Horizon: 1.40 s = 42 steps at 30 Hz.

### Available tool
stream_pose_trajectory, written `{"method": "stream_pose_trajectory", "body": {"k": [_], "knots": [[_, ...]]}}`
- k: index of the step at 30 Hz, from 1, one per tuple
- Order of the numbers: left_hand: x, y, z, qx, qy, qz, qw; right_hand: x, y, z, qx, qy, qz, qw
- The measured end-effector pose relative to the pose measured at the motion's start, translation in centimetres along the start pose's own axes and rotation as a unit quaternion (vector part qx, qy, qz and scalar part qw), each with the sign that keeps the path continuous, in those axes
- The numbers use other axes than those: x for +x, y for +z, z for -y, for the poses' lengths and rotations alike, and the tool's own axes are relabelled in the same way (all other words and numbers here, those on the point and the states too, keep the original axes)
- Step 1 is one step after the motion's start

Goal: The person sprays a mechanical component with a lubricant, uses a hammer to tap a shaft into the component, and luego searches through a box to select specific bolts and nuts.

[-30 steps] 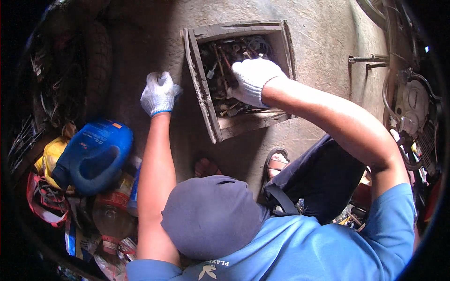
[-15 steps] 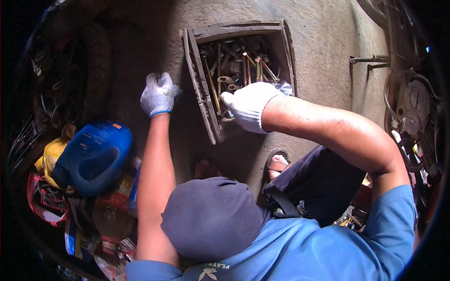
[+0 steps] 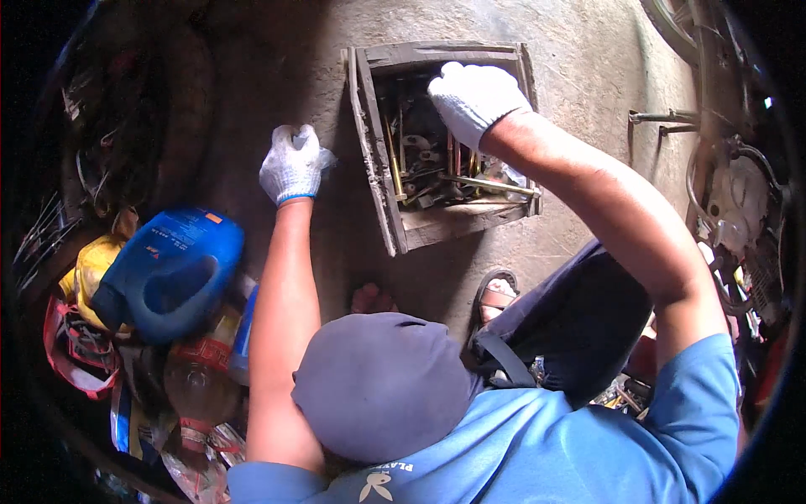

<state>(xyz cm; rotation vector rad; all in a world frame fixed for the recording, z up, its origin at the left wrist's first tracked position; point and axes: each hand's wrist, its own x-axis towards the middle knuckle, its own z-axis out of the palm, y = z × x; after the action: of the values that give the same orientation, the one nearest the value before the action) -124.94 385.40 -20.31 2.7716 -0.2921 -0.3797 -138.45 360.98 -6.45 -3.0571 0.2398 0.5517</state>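
Note:
A weathered wooden box (image 3: 378, 160) holds a jumble of long bolts, washers and other metal pieces. My right hand (image 3: 477, 99), in a white knit glove, is over its far part with fingers curled in; whatever they grip is hidden. Below that hand, a long bolt (image 3: 495, 185) lies slantwise across the near right corner, and a brass-coloured bolt (image 3: 395, 164) leans along the left wall. Left of the box, my left hand (image 3: 290, 164) wears the same kind of glove, its fingers closed. A pale, see-through scrap shows beside it, too unclear to name.
To the left lie a blue jug (image 3: 180, 273), a yellow bag (image 3: 94, 277), a red-rimmed pouch (image 3: 80, 349) and a clear plastic bottle (image 3: 197, 382). Metal parts (image 3: 730, 197) and a wheel rim (image 3: 672, 25) line the right side. A sandalled foot (image 3: 497, 296) rests near the box.
My right hand has moved from the box's near side to its far part, uncovering the slanting bolt and the near wall. The left hand stays beside the box, still closed.

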Motion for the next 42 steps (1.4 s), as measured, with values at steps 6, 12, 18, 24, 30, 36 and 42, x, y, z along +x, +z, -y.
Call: {"method": "stream_pose_trajectory", "body": {"k": [6, 12, 18, 24, 30, 36, 42], "knots": [[0.2, -0.1, 0.3, -0.016, 0.001, 0.007, 1.000, -2.3, -3.2, -2.3, 0.218, 0.121, 0.065, 0.966], [0.0, -0.7, -0.6, -0.004, -0.020, 0.028, 0.999, -5.5, -3.2, -3.7, 0.418, 0.136, 0.115, 0.891], [-0.1, -0.1, -0.6, -0.009, 0.000, 0.008, 1.000, -5.3, -1.8, -4.3, 0.510, 0.180, 0.062, 0.839], [0.1, -0.3, 0.1, 0.001, -0.006, 0.021, 1.000, -5.6, -4.3, -5.4, 0.099, 0.044, 0.073, 0.991], [0.0, -0.2, -0.4, 0.010, -0.016, 0.022, 1.000, -9.5, -4.2, -3.6, -0.021, -0.009, 0.191, 0.981], [0.2, 0.1, 0.4, -0.011, 0.008, 0.008, 1.000, -11.0, -4.1, -2.5, -0.009, -0.008, 0.225, 0.974], [0.1, -0.1, 0.1, 0.009, 0.001, 0.009, 1.000, -11.9, -1.8, -3.7, -0.017, -0.048, 0.187, 0.981]]}}
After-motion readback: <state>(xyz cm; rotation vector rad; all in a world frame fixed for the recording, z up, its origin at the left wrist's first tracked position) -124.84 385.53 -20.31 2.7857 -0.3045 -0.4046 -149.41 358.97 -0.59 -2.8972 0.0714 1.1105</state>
